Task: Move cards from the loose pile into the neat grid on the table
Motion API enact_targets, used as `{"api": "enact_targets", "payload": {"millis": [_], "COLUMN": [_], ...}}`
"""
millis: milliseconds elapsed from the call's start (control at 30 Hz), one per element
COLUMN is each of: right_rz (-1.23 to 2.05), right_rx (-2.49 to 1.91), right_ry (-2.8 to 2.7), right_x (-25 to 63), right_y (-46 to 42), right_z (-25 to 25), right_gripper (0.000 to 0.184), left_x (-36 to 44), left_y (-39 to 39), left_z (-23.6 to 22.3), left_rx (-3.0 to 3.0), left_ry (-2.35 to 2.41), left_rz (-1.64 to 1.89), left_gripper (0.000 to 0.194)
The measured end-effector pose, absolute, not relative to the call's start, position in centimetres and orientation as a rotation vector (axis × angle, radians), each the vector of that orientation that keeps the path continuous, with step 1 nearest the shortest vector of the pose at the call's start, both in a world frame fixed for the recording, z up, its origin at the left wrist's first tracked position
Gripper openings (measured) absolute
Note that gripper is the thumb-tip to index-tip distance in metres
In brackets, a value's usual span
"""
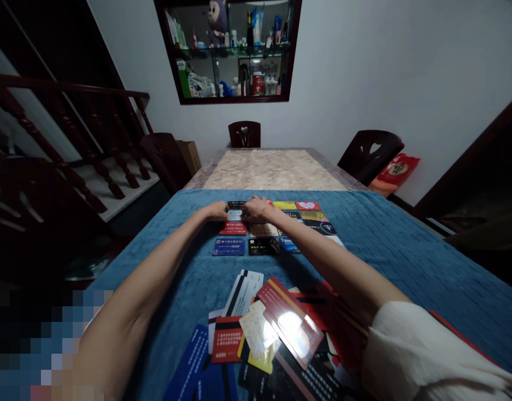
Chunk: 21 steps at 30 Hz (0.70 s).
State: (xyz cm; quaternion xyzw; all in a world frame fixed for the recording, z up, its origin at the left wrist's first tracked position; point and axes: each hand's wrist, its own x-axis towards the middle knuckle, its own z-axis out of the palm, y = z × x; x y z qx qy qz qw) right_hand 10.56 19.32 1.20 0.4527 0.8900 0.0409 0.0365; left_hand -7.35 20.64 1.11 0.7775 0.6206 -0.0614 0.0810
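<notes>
Blue cloth [134, 250] covers the near part of the table, and on it, in the head view, cards lie face up in rough rows beyond a loose pile of cards [227, 340]. Both hands are at the far left of those rows, with a pale card [234, 215] between them. The left hand [217, 211] has its fingers drawn in narrowly at the card's left edge; the right hand [258, 210] curls low at its right edge — whether either pinches it or merely presses, I cannot tell. A black card [237, 205] lies just behind, a red card [233, 229] just in front.

The step in hand looks like squaring the pale card into its row. From here, the move seems to call for light, even fingertip pressure from both sides, then a straight lift — the neighbours sit close enough to be nudged.
</notes>
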Motion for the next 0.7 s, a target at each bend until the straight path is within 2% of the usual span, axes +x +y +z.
{"api": "enact_targets", "payload": {"millis": [700], "right_rz": [0.134], "right_rx": [1.39], "right_ry": [2.717], "right_x": [10.6], "right_y": [18.6], "right_z": [1.55], "right_gripper": [0.035], "left_x": [-6.73], "left_y": [19.88], "left_z": [0.76], "left_rx": [2.292], "left_ry": [1.905], "left_rz": [-0.101], "left_gripper": [0.033]}}
